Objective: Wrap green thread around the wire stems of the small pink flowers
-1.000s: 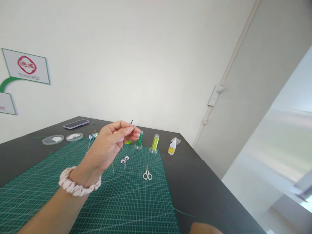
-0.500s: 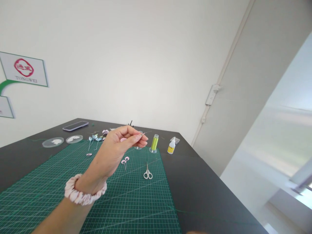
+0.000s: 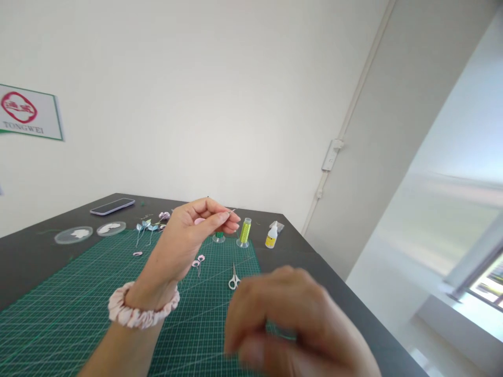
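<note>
In the middle of the head view, my left hand (image 3: 202,222), with a pale scrunchie (image 3: 143,309) on its wrist, is closed in a pinch. A thin wire (image 3: 233,210) sticks out from between thumb and fingertips, and a small pink petal (image 3: 199,221) shows in the palm. Whether the petal hangs on that wire I cannot see. My right hand (image 3: 294,319) is at the lower right, smeared by motion with its fingers bent, over the cutting mat. White-handled scissors (image 3: 234,283) lie just beyond it. Pink petals on wires (image 3: 198,261) lie on the mat behind my left wrist.
A green cutting mat (image 3: 94,293) covers much of the black table (image 3: 27,267). Behind it stand a yellow-green thread spool (image 3: 245,231), a dark green spool (image 3: 219,237) and a glue bottle (image 3: 271,236). Blue wired petals (image 3: 146,226), shallow dishes (image 3: 73,235) and a phone (image 3: 112,206) are leftward.
My right hand has risen into view from the bottom edge, now partly in front of the scissors. My left hand keeps its pinch. The whole view has shifted slightly to the right.
</note>
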The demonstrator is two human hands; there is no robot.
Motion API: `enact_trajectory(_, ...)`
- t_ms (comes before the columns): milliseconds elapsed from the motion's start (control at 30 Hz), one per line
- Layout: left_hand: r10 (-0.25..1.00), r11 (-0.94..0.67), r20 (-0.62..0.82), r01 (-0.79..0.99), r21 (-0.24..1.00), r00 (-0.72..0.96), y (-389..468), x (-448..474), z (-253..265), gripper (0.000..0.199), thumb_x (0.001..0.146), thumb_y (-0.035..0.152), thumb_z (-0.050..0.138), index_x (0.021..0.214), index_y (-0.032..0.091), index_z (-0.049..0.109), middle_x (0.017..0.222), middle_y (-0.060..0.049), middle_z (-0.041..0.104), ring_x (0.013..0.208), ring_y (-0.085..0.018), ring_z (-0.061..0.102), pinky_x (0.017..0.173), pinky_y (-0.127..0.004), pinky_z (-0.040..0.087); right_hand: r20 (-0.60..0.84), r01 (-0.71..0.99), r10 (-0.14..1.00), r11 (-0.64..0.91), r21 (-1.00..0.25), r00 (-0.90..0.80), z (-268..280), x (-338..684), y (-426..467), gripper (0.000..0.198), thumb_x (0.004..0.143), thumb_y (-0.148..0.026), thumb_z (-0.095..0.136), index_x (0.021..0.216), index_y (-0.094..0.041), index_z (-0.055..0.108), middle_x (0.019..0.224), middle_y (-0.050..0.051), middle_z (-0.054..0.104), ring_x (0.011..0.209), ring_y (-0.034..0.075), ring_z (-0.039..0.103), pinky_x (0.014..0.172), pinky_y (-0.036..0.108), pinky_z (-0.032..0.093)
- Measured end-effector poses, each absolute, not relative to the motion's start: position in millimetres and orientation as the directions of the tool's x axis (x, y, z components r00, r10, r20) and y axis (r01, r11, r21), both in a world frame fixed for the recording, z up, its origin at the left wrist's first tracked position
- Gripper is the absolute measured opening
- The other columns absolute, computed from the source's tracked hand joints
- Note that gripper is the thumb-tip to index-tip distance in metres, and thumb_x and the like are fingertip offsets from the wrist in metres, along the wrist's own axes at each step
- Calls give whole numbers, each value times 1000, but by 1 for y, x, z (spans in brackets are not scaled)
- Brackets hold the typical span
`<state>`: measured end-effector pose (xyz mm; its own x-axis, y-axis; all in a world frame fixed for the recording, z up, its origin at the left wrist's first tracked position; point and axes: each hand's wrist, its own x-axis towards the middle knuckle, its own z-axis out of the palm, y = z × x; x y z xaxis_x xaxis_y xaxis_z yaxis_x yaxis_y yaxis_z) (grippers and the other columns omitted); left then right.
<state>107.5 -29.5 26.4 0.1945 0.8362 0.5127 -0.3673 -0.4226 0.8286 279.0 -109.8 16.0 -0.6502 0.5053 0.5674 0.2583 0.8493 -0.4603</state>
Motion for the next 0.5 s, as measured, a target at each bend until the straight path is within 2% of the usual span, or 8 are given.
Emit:
enact_trajectory(33,831,-436,521,-355,827,194,-28,107,25,7,78,20,72,72,18,71,75,1,74,68,-9,68,66,-17,55,644,326,655,756,-568,-395,26,273,-110,24,96,-27,43,82,-21,62,60,-1,60,48,9,53,44,19,42)
enact_trajectory(67,826,-448,529,-342,826,193,-27,107,24,7,79,20,71,73,18,71,74,1,74,69,-9,68,66,-17,55,657,336,728,680,-652,-198,32,268,-106,19,93,-24,46,83,-20,62,56,-3,57,44,8,49,40,19,40)
enact_trajectory(133,821,-466,539,-326,822,186,-25,107,22,8,79,21,71,73,17,70,74,0,73,70,-9,68,67,-18,54,590,289,807,569,-770,-17,36,257,-91,13,90,-23,51,98,-19,60,52,-6,54,38,8,47,36,18,37)
enact_trajectory(167,822,-471,542,-324,820,176,-25,107,21,8,79,21,71,72,17,70,75,0,73,70,-10,67,67,-19,54,544,254,838,535,-806,-40,34,252,-82,22,88,-23,55,110,-19,57,58,-5,59,38,8,49,35,18,39)
enact_trajectory(233,830,-467,535,-325,822,160,-23,106,20,9,78,22,71,72,16,68,74,-1,71,69,-11,66,66,-21,53,504,181,862,505,-844,-57,27,244,-62,45,84,-24,61,127,-20,48,96,5,68,45,7,57,33,18,41)
enact_trajectory(300,839,-460,525,-332,824,139,-22,107,19,9,77,23,70,72,15,67,71,-1,70,67,-12,65,63,-22,53,473,103,877,480,-871,-83,19,238,-48,58,84,-24,59,137,-21,36,121,11,61,48,7,60,33,20,44)
enact_trajectory(400,848,-458,520,-350,817,102,-20,108,20,9,75,23,70,73,15,67,71,-2,70,65,-11,64,58,-21,50,441,4,887,446,-895,-137,14,230,-37,53,86,-21,54,134,-17,33,93,3,66,45,8,57,36,21,48)
enact_trajectory(500,847,-459,526,-393,797,78,-19,110,22,9,74,22,72,71,15,67,69,-1,69,61,-10,62,54,-19,48,468,-28,880,468,-883,-81,16,226,-37,37,85,-20,54,120,-16,42,68,-6,59,44,8,53,40,20,48)
